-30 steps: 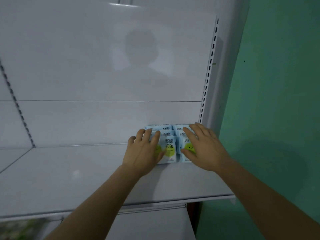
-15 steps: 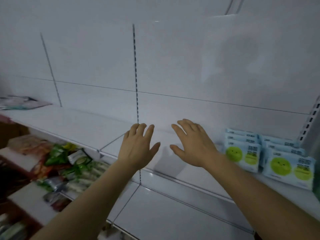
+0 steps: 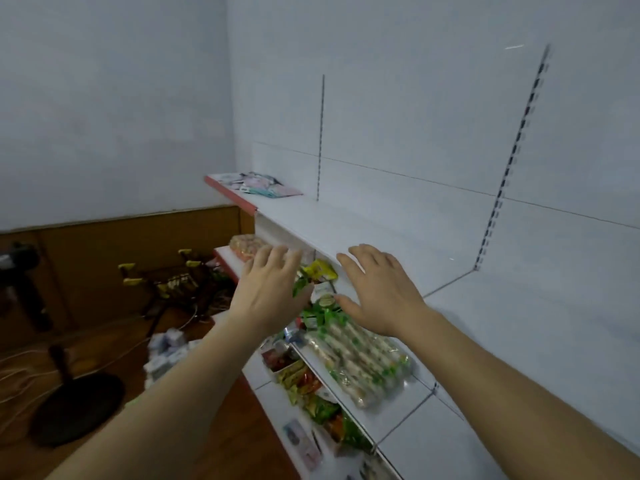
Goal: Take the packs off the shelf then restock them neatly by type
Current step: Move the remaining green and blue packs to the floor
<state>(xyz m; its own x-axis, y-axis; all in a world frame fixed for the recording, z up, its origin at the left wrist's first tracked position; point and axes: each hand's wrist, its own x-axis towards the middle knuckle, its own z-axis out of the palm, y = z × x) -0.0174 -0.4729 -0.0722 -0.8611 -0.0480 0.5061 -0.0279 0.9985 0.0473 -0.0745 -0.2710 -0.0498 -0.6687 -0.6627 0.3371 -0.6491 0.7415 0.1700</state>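
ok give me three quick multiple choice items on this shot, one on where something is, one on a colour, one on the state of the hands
1. Where do the flat packs lie?
A. far end of the top shelf
B. floor
C. in the hands

2. What colour is the top shelf's front edge strip?
A. blue
B. red
C. black

3. What are the left hand and right hand doing?
A. gripping a pack
B. clenched in fists
C. open, holding nothing

Answers: 1 A, they rest on the far end; 2 B, the strip is red; 3 C, fingers spread, nothing held.
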